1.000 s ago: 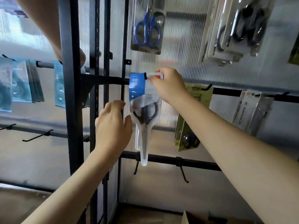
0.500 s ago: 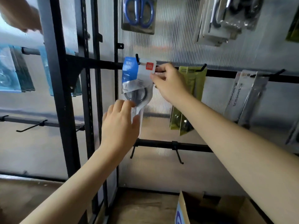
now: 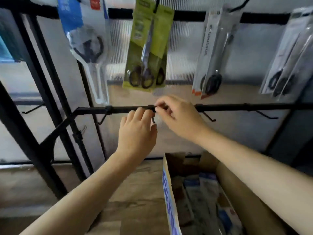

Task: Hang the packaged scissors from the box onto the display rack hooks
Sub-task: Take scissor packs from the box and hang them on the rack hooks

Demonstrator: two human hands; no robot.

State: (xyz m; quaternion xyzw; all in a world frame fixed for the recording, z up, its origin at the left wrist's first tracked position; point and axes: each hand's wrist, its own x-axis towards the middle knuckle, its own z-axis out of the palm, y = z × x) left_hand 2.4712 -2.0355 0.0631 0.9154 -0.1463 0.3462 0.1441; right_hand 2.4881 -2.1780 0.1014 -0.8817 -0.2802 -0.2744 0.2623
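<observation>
Head view: left hand [image 3: 137, 133] and right hand [image 3: 179, 116] both pinch one hook [image 3: 153, 116] on the lower rail [image 3: 237, 106]; blue-carded scissors [image 3: 86, 48] hang up-left, box [image 3: 240, 197] sits below them.

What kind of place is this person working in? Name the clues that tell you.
Probably a shop display or stockroom being restocked. Packaged scissors, such as the green pack, hang from a black display rack with empty hooks, and an open cardboard box of more packets sits below.
</observation>
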